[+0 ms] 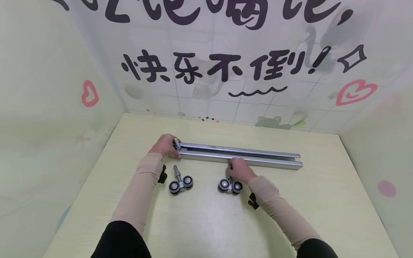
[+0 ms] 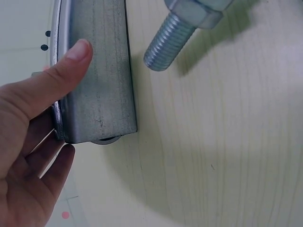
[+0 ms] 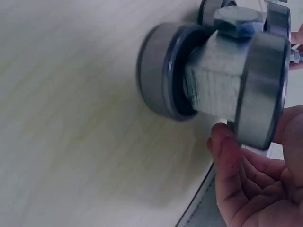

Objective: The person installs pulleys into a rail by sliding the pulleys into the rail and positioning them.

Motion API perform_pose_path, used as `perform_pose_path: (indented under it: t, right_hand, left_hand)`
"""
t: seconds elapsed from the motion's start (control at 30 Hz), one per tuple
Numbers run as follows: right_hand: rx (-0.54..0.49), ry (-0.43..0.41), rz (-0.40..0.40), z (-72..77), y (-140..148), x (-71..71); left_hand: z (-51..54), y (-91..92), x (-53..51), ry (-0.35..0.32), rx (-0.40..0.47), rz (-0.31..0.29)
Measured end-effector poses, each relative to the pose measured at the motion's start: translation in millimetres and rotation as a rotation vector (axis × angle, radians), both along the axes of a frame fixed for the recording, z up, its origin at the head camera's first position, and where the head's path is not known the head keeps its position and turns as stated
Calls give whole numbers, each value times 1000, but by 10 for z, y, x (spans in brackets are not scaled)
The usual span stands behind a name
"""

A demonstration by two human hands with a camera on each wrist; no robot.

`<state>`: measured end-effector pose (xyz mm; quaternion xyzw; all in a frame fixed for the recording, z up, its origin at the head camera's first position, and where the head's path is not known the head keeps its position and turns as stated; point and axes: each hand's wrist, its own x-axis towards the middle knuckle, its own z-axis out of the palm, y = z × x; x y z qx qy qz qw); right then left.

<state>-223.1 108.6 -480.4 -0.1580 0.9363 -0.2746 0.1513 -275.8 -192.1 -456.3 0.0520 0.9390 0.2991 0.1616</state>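
A metal channel rail (image 1: 245, 157) lies across the table, its long slot facing up. At its left end my left hand (image 1: 165, 145) grips the rail beside an upright bolt (image 1: 176, 144); in the left wrist view the thumb of my left hand (image 2: 38, 109) presses the rail's side (image 2: 102, 75). My right hand (image 1: 242, 170) pinches the stem of a roller trolley (image 1: 229, 186) just in front of the rail. The right wrist view shows this trolley's wheels (image 3: 163, 71) close up, with my right hand's fingers (image 3: 227, 161) at its stem.
Another roller trolley (image 1: 181, 184) lies on the table (image 1: 200, 222) between my arms, its bolt pointing toward the rail. A printed cloth backdrop (image 1: 206, 96) rises behind the table's far edge, with cloth walls at left and right.
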Motion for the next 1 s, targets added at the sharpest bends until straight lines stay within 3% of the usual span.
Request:
perform_pose_path:
  t: [0.33, 0.57, 1.0]
  right_hand:
    - [-112, 45, -94, 18, 27, 66]
    - [-153, 90, -112, 39, 46, 118]
    - [-289, 150, -104, 203, 77, 370]
  left_hand:
    - [74, 2, 33, -7, 14, -5]
    - [12, -15, 0, -10, 8, 0]
    - [54, 5, 51, -20, 31, 5]
